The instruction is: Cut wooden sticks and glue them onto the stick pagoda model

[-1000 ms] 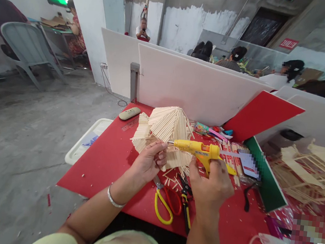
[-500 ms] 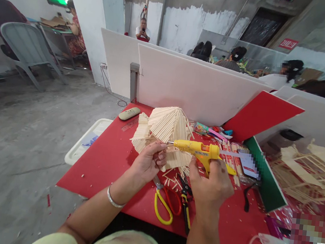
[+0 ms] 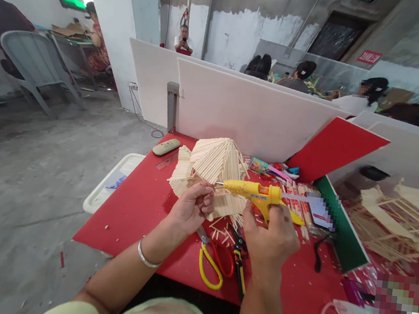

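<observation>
My right hand point(image 3: 274, 235) is wrapped round the handle of a yellow hot glue gun point(image 3: 254, 190), whose nozzle points left. A glue stick runs out of its back end. My left hand point(image 3: 194, 205) is closed in a pinch right at the nozzle tip; whatever sits between the fingertips is too small to make out. Just behind both hands stands a model made of pale wooden sticks point(image 3: 218, 160), with a peaked, roof-like top. Short stick pieces lie scattered below it. Yellow-and-red-handled scissors point(image 3: 211, 270) and black-and-yellow pliers point(image 3: 239, 261) lie between my forearms.
A red-topped table point(image 3: 127, 218) carries a glasses case point(image 3: 166, 147), a clear ruler, bundled sticks and a phone point(image 3: 320, 212). White boards point(image 3: 245, 110) stand along the back. Another stick model point(image 3: 402, 224) is at right, beyond a green board. Several people sit farther off.
Almost nothing differs. Both hands and the glue gun hold nearly the same pose, with only a slight shift of the whole view.
</observation>
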Tool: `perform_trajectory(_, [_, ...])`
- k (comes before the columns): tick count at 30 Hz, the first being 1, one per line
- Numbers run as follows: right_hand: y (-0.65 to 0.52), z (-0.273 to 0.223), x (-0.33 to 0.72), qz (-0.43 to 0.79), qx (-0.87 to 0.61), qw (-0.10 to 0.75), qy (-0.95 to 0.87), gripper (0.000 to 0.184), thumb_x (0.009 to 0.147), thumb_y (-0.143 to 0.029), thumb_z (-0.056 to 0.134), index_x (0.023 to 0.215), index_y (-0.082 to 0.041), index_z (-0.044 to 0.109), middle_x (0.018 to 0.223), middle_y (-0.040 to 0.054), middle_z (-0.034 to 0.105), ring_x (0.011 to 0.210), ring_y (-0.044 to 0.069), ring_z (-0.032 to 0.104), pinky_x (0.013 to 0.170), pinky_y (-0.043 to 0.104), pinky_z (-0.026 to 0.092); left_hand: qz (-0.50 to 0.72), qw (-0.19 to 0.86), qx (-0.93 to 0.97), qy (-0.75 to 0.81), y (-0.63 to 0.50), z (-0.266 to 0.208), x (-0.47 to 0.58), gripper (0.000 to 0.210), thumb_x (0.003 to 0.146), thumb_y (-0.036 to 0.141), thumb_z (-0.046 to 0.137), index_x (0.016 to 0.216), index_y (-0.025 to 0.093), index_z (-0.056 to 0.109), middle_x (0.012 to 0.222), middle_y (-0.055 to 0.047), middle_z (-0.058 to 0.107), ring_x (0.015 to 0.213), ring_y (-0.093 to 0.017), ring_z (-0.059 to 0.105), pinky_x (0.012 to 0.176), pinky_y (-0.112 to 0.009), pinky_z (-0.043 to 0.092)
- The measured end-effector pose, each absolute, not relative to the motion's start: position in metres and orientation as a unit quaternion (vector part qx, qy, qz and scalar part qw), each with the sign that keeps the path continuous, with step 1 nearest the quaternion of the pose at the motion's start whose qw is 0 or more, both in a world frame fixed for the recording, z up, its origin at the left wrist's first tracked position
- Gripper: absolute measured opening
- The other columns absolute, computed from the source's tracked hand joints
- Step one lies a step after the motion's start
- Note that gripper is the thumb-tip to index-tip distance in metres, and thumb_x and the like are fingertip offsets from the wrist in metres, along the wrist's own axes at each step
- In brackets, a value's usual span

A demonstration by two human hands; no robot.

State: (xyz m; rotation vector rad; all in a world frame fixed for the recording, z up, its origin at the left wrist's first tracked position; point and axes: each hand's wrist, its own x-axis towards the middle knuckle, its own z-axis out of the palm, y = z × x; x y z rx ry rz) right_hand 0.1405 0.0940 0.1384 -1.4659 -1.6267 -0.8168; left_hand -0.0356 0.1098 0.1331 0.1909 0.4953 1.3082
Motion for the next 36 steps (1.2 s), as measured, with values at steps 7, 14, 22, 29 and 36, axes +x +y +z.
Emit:
perform_trajectory(7, [0.0936,0.1386,0.1406,-0.321,-0.578,0.390,-0.641,0.023,0.080,-0.036,0.064,0.093,-0.017,0.059,0.082,0.0049,0.066,0.071,0.016,0.061,0.059,0.025,0.041,0.603,0.759,0.083,0.232,0.1101,0.1331,-0.0354,0.026,0.060,0.005,0.071,0.076,0.015,0.053,0.062,0.005,0.050,0.046,-0.002,0.037,0.040,-0.014,0.023])
perform_trajectory(14, [0.0939,0.1385,0.1399,-0.324,-0.581,0.389,-0.637,0.022,0.080,-0.036,0.065,0.091,-0.019,0.058,0.078,0.0031,0.064,0.069,0.015,0.060,0.058,0.024,0.038,0.600,0.760,0.092,0.230,0.1096,0.1318,-0.0361,0.025,0.062,0.007,0.071,0.076,0.015,0.053,0.062,0.004,0.051,0.045,-0.002,0.037,0.040,-0.014,0.024])
perform_trajectory(22, [0.0939,0.1393,0.1396,-0.332,-0.576,0.391,-0.636,0.023,0.080,-0.036,0.065,0.090,-0.017,0.058,0.077,0.0029,0.063,0.067,0.014,0.059,0.057,0.024,0.038,0.598,0.758,0.087,0.245,0.1100,0.1322,-0.0355,0.019,0.067,0.013,0.072,0.074,0.013,0.055,0.066,0.002,0.055,0.046,-0.002,0.038,0.040,-0.015,0.024])
perform_trajectory(29, [0.0934,0.1379,0.1398,-0.323,-0.583,0.389,-0.636,0.024,0.079,-0.035,0.066,0.094,-0.017,0.059,0.079,0.0033,0.064,0.069,0.015,0.060,0.058,0.024,0.040,0.596,0.761,0.075,0.246,0.1098,0.1338,-0.0358,0.018,0.066,0.012,0.072,0.074,0.013,0.056,0.066,0.001,0.056,0.046,-0.002,0.037,0.039,-0.015,0.025])
perform_trajectory(36, [0.0934,0.1382,0.1397,-0.327,-0.581,0.389,-0.636,0.025,0.079,-0.037,0.066,0.094,-0.018,0.059,0.078,0.0030,0.064,0.069,0.015,0.061,0.059,0.024,0.041,0.597,0.759,0.080,0.245,0.1098,0.1345,-0.0352,0.020,0.064,0.013,0.074,0.073,0.014,0.056,0.065,0.002,0.055,0.045,-0.002,0.037,0.039,-0.014,0.025])
